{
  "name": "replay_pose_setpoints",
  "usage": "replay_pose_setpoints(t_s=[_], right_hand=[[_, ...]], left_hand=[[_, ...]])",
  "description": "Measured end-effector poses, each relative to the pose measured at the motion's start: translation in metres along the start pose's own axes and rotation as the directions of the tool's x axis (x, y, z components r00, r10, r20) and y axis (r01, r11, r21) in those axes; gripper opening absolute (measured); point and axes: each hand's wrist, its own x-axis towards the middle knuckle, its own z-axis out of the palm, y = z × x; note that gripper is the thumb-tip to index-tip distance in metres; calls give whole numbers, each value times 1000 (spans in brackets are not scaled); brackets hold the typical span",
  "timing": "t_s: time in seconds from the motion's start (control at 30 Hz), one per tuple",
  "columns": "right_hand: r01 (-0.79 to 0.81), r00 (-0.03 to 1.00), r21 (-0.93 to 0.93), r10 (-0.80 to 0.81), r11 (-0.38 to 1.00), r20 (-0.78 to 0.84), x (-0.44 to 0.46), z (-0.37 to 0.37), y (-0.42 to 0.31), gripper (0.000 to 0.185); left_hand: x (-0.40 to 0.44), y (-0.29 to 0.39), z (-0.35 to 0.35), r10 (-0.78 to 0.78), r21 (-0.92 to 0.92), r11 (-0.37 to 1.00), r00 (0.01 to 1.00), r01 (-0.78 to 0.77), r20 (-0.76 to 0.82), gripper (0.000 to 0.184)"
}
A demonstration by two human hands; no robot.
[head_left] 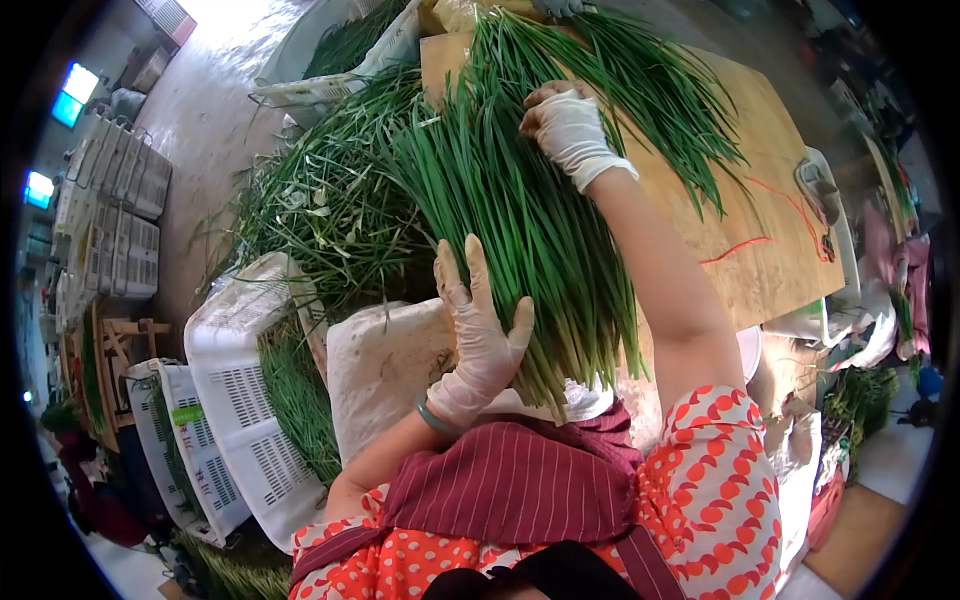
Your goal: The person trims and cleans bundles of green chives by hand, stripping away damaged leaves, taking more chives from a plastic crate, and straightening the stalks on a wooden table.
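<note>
A large bundle of long green garlic chives (500, 190) lies in front of me, its pale stem ends pointing towards my apron. My left hand (478, 335), in a white glove, rests along the left edge of the bundle near the stem ends, fingers stretched out and thumb apart. Higher up, my gloved right hand (568, 125) bends over the leaves with its fingers curled in among them; the fingertips are partly hidden. A second bunch of chives (665, 105) lies to the right on the wooden board (745, 240).
Loose, tangled leaf trimmings (320, 200) are heaped on the left. Red ties (740, 247) lie on the board. White crates (250, 400) with chives stand at lower left, and stacked crates (115, 210) farther off. Another gloved hand (560, 7) shows at the top edge.
</note>
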Motion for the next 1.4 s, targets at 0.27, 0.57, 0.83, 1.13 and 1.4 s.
replay_pose_setpoints(t_s=[0.27,0.57,0.83,1.13,1.4], right_hand=[[-91,996,304,91,948,15,8,-82,18,17],[75,972,997,-221,-7,-75,77,-101,-59,24],[-413,703,-9,326,911,632,-156,-125,-10,55],[-519,828,726,477,451,295,-235,-49,23,47],[-595,757,-96,597,798,266,-204,-81,3,37]], left_hand=[[2,1,-5,101,118,988,995,-100,-3,76],[15,13,-11,277,216,925,943,-313,182,56],[39,26,3,507,157,782,762,-603,402,56],[30,13,14,468,192,802,794,-566,387,24],[25,9,15,484,189,814,821,-549,301,23]])
